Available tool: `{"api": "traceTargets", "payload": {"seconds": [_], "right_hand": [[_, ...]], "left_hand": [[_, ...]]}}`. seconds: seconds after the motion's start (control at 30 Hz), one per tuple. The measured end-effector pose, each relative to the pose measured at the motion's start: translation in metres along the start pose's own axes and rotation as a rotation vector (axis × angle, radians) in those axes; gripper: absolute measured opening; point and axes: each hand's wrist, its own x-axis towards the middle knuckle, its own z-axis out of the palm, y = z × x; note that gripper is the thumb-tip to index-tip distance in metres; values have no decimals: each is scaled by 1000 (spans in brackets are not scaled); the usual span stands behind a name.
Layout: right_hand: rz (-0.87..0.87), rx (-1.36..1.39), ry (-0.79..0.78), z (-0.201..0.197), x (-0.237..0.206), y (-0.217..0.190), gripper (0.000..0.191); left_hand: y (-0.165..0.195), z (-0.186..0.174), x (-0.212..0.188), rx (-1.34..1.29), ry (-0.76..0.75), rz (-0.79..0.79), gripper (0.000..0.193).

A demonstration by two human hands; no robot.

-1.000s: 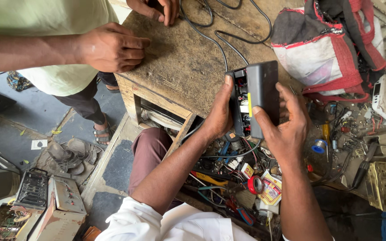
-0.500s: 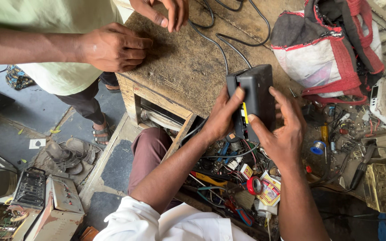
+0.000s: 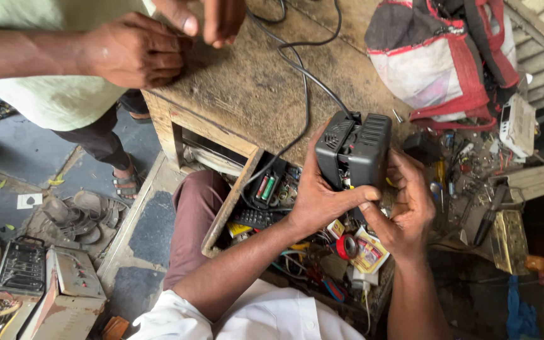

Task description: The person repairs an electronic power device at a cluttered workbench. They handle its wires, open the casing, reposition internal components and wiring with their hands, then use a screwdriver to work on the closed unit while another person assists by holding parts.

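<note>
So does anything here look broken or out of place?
Yes. The black box held in the left hand and right hand is open at its lower edge, with coloured wiring showing. The drawer under the wooden bench hangs open at a slant, crammed with tangled wires and small parts.

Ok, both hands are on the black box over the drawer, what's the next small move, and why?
Probably set the black box down on the bench before working at its underside. The left hand grips one side while the right hand picks at its lower edge, where bits of wiring show. It hangs above the cluttered drawer, with its cable trailing across the bench.
</note>
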Motion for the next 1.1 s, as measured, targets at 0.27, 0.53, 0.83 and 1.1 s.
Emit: {"api": "traceTargets", "payload": {"seconds": [0.27,0.53,0.83,1.1], "right_hand": [[37,181,-28,-15,-14,3,80],[126,273,-56,-26,-19,3,85],[175,218,-20,-39,-15,2,82],[175,104,-67,-71,15,-12,93]], "left_hand": [[4,19,-17,92,4,28,125],[7,26,-22,448,52,157,116],[-14,18,-16,56,94,-66,92],[-4,-6,7,-272,164,-370,68]]}}
